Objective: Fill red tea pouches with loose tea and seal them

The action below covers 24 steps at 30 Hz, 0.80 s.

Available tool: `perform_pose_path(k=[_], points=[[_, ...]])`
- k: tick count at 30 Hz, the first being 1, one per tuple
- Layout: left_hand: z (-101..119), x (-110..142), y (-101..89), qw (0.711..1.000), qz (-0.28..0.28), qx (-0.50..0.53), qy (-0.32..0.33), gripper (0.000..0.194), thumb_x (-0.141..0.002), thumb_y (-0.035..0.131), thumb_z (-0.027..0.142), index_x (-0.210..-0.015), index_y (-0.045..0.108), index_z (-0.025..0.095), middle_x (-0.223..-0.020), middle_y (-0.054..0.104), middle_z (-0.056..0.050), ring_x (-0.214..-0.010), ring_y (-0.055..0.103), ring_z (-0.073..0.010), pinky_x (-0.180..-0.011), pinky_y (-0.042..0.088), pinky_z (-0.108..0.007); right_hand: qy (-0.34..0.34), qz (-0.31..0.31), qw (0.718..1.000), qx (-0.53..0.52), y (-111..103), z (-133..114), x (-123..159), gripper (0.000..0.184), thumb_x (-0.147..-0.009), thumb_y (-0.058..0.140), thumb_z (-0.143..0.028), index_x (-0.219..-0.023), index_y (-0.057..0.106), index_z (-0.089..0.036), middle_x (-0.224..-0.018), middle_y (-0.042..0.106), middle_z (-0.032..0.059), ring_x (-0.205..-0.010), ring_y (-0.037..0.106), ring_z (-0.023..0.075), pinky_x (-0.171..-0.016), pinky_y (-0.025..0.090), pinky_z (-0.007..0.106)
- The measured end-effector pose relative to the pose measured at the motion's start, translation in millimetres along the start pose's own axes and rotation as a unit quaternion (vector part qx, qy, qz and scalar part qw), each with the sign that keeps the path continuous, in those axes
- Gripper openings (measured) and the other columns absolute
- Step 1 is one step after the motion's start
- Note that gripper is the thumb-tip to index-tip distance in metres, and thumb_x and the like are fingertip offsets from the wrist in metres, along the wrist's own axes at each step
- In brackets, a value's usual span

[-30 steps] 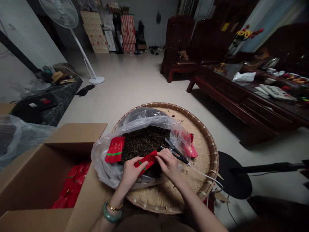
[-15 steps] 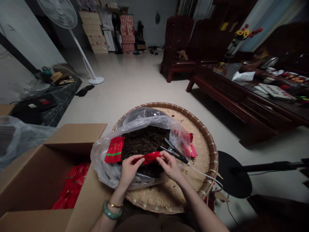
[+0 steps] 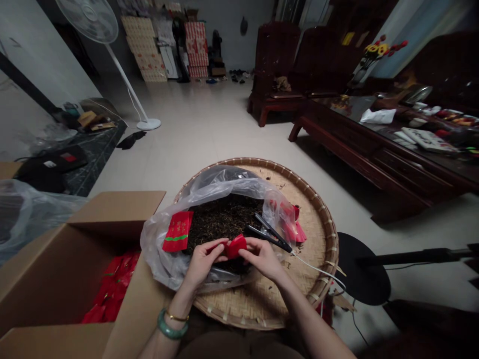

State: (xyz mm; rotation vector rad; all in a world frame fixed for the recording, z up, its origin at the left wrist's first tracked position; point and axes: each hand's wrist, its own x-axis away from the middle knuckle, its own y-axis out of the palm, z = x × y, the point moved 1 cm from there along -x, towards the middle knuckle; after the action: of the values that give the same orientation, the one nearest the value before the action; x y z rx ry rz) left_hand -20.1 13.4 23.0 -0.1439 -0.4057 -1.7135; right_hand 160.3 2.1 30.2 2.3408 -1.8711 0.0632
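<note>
Between my two hands is a small red packet (image 3: 236,247), bent and held over an open plastic bag (image 3: 160,264) of dark loose tea leaves (image 3: 220,214). My left hand (image 3: 204,259) pinches its left end, and my right hand (image 3: 264,257) grips the right end. What the packet contains is hidden. A flat red packet with a green stripe (image 3: 178,232) lies on the bag's left side. Just beyond my right hand rests a black hand-held sealing clamp (image 3: 275,237) with a white cord. More red packets (image 3: 297,229) lie to the right, partly behind the plastic.
The bag sits on a round woven bamboo tray (image 3: 310,249). At left stands an open cardboard box (image 3: 37,279) with several red packets inside. A black round stand base (image 3: 361,269) is on the right. Farther off are a white fan (image 3: 148,124) and a dark wooden table (image 3: 374,144).
The red packet was stretched lengthwise between my hands; now it is bent and more upright. My right hand has moved slightly left, closer to my left hand.
</note>
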Motion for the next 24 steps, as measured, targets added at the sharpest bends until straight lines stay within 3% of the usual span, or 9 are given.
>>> perform_pose_path(k=[2,4,6,9,11,16,21,24], points=[[1.0,0.6,1.2,1.000,-0.018,-0.021,-0.012,0.041,-0.064,0.073,0.044,-0.095,0.073,0.016,-0.099,0.073,-0.008,-0.090,0.068,-0.0260,-0.076,0.059,-0.038,0.048,-0.049,0.996,-0.059,2.8,1.9,0.4,0.037,-0.070,0.070,-0.040,-0.100,0.068,-0.018,-0.083,0.072,0.0040,-0.071,0.066,0.0174,-0.051,0.053,0.023],[0.7,0.8,2.3,0.999,-0.014,-0.030,-0.020,0.042,-0.063,0.073,0.045,-0.095,0.073,0.016,-0.099,0.073,-0.008,-0.090,0.068,-0.0261,-0.075,0.059,-0.038,0.066,-0.049,0.992,-0.094,3.7,3.4,-0.7,0.031,-0.068,0.073,-0.039,-0.088,0.069,-0.016,-0.076,0.071,0.0026,-0.066,0.065,0.0150,-0.051,0.053,0.022],[0.1,0.4,2.5,1.000,0.009,-0.021,-0.019,0.046,-0.063,0.073,0.046,-0.096,0.073,0.014,-0.098,0.073,-0.009,-0.086,0.069,-0.0259,-0.073,0.060,-0.038,0.052,0.006,0.992,-0.119,2.4,4.1,-2.8,0.026,-0.067,0.073,-0.040,-0.076,0.068,-0.016,-0.069,0.069,0.0001,-0.059,0.062,0.0115,-0.050,0.053,0.021],[0.2,-0.8,1.4,0.999,0.039,0.003,-0.008,0.052,-0.062,0.074,0.047,-0.097,0.071,0.008,-0.091,0.074,-0.010,-0.079,0.069,-0.0246,-0.071,0.061,-0.040,0.013,0.079,0.988,-0.130,-0.5,2.2,-4.6,0.026,-0.070,0.071,-0.042,-0.078,0.066,-0.018,-0.070,0.068,-0.0019,-0.057,0.059,0.0092,-0.049,0.053,0.019],[1.2,-1.4,0.6,0.999,0.040,0.011,-0.002,0.052,-0.062,0.074,0.047,-0.096,0.071,0.007,-0.087,0.074,-0.010,-0.077,0.069,-0.0238,-0.071,0.060,-0.041,0.009,0.060,0.991,-0.118,-1.1,-0.5,-4.0,0.028,-0.071,0.070,-0.043,-0.084,0.068,-0.018,-0.077,0.069,-0.0002,-0.060,0.061,0.0105,-0.052,0.055,0.021],[1.7,-1.1,1.9,0.999,-0.027,-0.005,-0.017,0.047,-0.064,0.072,0.048,-0.095,0.072,0.012,-0.088,0.074,-0.007,-0.075,0.068,-0.0221,-0.071,0.059,-0.038,0.058,-0.083,0.988,-0.117,2.5,-3.5,-0.7,0.039,-0.070,0.069,-0.047,-0.097,0.069,-0.018,-0.089,0.071,0.0045,-0.072,0.065,0.0160,-0.063,0.056,0.028],[-2.2,-3.7,-2.3,0.999,-0.034,-0.016,-0.020,0.049,-0.068,0.066,0.055,-0.090,0.072,0.011,-0.081,0.074,-0.006,-0.073,0.068,-0.0232,-0.067,0.058,-0.037,0.057,-0.060,0.992,-0.093,1.5,2.8,-3.8,0.050,-0.077,0.055,-0.060,-0.095,0.070,-0.017,-0.082,0.071,0.0057,-0.073,0.063,0.0185,-0.069,0.052,0.032],[0.1,-4.6,-8.3,0.994,0.026,-0.089,0.055,0.048,-0.078,0.055,0.055,-0.095,0.071,0.012,-0.090,0.073,-0.008,-0.084,0.067,-0.0255,-0.072,0.057,-0.039,0.054,-0.044,0.994,-0.081,-2.5,6.6,-5.4,0.050,-0.079,0.053,-0.061,-0.096,0.070,-0.018,-0.083,0.070,0.0044,-0.079,0.060,0.0187,-0.079,0.047,0.034]])
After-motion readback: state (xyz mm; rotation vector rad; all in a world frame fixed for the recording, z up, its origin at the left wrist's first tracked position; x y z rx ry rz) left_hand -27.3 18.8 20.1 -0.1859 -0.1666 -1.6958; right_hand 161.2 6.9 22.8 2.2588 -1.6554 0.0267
